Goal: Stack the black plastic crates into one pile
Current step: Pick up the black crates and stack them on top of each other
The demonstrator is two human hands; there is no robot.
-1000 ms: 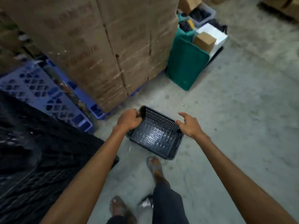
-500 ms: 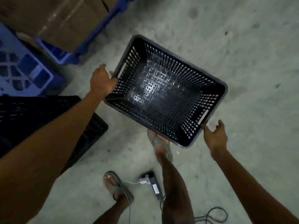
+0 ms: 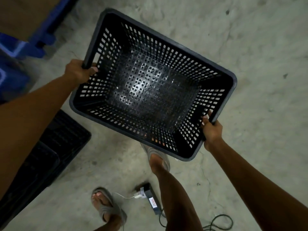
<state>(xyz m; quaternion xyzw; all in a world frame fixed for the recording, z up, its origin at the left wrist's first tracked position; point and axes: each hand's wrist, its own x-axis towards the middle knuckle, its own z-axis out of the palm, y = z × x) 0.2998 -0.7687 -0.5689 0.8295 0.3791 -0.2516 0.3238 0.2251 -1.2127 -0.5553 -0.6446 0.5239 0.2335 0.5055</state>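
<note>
Head view: I am looking straight down into the black plastic crate (image 3: 150, 90), which I am holding clear of the concrete floor (image 3: 250, 55).
Change: half a second back my right hand was only reaching toward the rim; a second back the crate was sitting on the floor. Now it is filling the frame, lifted and carried.
Left grip: my left hand (image 3: 77, 73) is clamping round the rim at the near left corner, fingers curling inside the mesh.
Right grip: my right hand (image 3: 211, 130) is closing on the rim at the opposite end, fingertips hooking over the edge.
Meaning for the task: I judge the pickup is done and the carry is under way; the dark crate pile (image 3: 50, 155) is lying low on my left, partly hidden behind my forearm, and is likely the target.
Hazard: a cable (image 3: 215, 222) and a small black device (image 3: 151, 199) are lying by my sandalled feet.
Writing: the device is carrying a white label with red characters, too small to read.
</note>
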